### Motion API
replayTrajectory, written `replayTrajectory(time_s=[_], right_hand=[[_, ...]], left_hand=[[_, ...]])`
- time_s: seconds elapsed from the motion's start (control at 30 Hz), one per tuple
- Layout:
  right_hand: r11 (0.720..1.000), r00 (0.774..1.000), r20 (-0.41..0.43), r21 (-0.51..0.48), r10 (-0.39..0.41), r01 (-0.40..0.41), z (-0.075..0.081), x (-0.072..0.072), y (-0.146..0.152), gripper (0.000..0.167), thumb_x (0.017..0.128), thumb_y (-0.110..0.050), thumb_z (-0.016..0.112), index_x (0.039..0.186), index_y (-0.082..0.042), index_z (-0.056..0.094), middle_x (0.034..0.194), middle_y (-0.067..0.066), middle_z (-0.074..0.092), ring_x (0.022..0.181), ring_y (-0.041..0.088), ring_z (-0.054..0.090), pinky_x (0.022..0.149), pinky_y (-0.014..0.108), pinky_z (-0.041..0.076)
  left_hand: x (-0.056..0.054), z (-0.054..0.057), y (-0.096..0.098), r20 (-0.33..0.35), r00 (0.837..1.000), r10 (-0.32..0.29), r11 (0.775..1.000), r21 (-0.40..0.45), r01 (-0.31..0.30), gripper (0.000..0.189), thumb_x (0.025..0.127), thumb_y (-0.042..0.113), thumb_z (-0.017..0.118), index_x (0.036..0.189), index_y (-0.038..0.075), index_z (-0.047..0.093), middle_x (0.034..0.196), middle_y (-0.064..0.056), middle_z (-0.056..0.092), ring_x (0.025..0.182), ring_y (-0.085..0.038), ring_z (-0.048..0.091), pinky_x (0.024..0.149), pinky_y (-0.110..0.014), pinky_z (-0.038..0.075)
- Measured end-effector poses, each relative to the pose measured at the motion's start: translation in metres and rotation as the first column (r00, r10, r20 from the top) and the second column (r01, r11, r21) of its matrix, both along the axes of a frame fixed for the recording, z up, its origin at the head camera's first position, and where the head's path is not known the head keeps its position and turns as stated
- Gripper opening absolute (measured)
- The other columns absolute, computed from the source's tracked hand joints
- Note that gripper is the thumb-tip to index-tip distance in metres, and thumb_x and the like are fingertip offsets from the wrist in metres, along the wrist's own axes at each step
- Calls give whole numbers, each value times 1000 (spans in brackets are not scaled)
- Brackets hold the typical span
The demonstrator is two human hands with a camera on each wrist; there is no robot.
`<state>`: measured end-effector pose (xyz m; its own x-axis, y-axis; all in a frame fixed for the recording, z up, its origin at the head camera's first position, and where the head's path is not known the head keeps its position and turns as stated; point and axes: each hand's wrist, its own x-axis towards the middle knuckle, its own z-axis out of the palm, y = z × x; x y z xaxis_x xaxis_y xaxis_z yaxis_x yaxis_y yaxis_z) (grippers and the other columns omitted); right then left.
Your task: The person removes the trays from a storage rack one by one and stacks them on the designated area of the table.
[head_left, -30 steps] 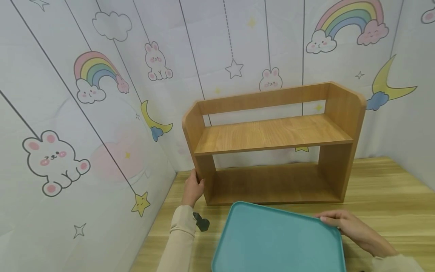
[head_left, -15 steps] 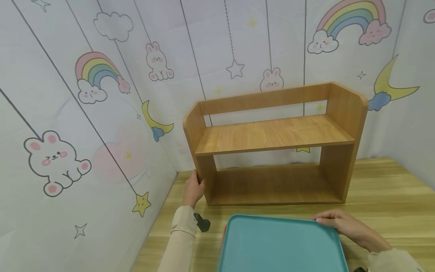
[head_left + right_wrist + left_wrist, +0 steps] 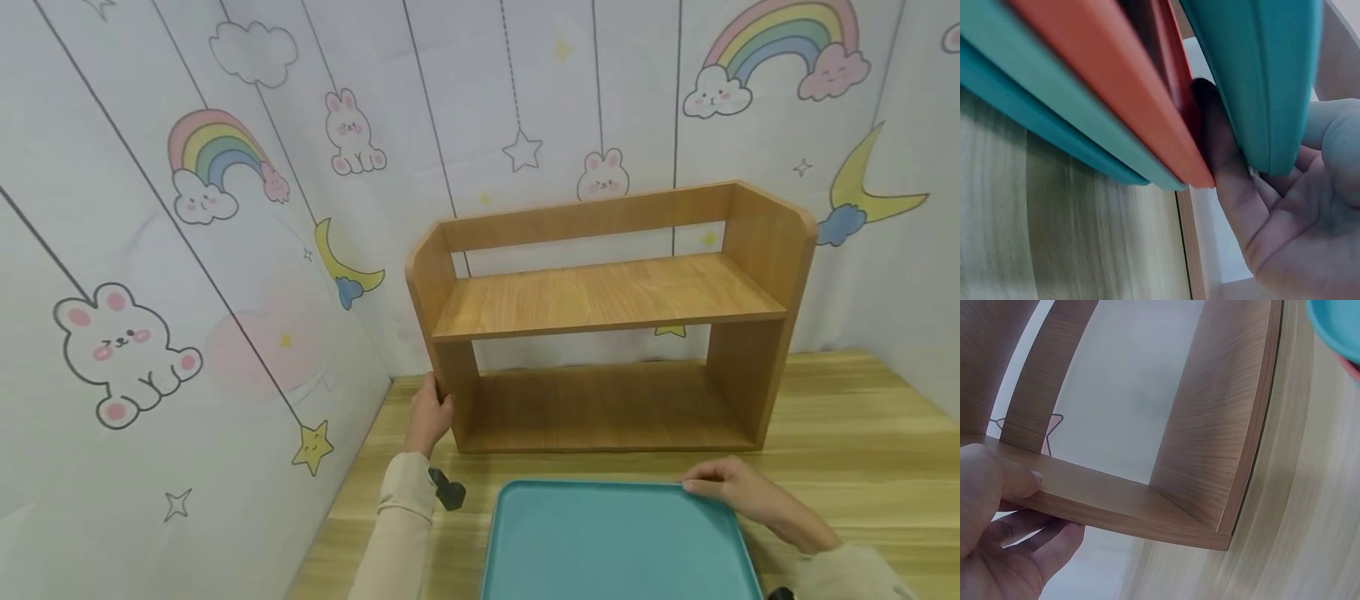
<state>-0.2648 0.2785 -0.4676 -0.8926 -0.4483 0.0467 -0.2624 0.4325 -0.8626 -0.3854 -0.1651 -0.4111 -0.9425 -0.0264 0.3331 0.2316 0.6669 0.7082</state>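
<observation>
A wooden two-tier desk shelf (image 3: 607,296) stands on the table. My left hand (image 3: 429,417) grips the front edge of its left side panel, thumb on the inner face and fingers outside, as the left wrist view shows. In front of the shelf, my right hand (image 3: 750,496) holds a teal tray (image 3: 615,542) by its far right corner. In the right wrist view a finger (image 3: 1229,162) reaches between this tray and an orange-red tray (image 3: 1147,100) below, leaving a gap there. Under that lie a pale green tray (image 3: 1072,94) and another teal tray (image 3: 1041,109).
The wood-grain table (image 3: 847,417) extends right of the shelf. A white wall covering (image 3: 247,350) printed with rabbits, rainbows and stars encloses the left, back and right sides. Both shelf tiers hold nothing.
The top tray has drawn back from the shelf and turned straighter over the stack. My right hand has shifted slightly left with it, while the left hand stays on the side panel.
</observation>
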Motion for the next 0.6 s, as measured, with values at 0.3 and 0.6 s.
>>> replayTrajectory(time_s=[0.3,0.6], right_hand=[[989,979,-187,105,-79,100,4,4,-11,21,90,-21,64,101,-5,73,96,7,72,84,-5,59,68,21,51],[983,955,-274,107,-112,146,-3,2,-12,20,89,-24,65,98,-10,75,96,5,73,87,-5,60,69,20,50]], left_hand=[[2,0,0,30,999,15,1000,15,-15,37,94,6,51,129,-3,44,123,-25,58,110,-37,60,89,-48,51],[1,0,2,6,999,38,999,8,-38,33,93,4,53,124,-2,46,118,-26,60,105,-37,61,86,-48,51]])
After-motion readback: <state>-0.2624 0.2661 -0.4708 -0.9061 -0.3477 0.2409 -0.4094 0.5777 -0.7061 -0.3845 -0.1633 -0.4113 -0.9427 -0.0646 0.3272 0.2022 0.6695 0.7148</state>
